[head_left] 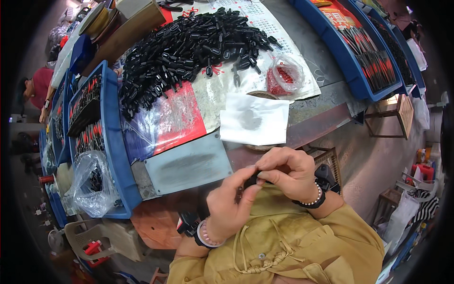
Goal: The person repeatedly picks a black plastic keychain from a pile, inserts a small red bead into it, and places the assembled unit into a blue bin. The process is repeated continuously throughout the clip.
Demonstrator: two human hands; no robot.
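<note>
Both hands, the left hand (229,208) and the right hand (288,173), pinched one small black plastic piece (250,180) between their fingertips, close to the chest and below the table (326,111) edge; it was possibly two pieces joined. On the table lay one large heap of black pieces (189,47), one bag of red bits (283,75), one white sheet (254,120) and one grey plate (189,165).

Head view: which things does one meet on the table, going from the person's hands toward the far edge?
Left hand and right hand pinching a small black part → grey metal plate → white paper sheet → bag of red pieces → pile of black parts.
</note>
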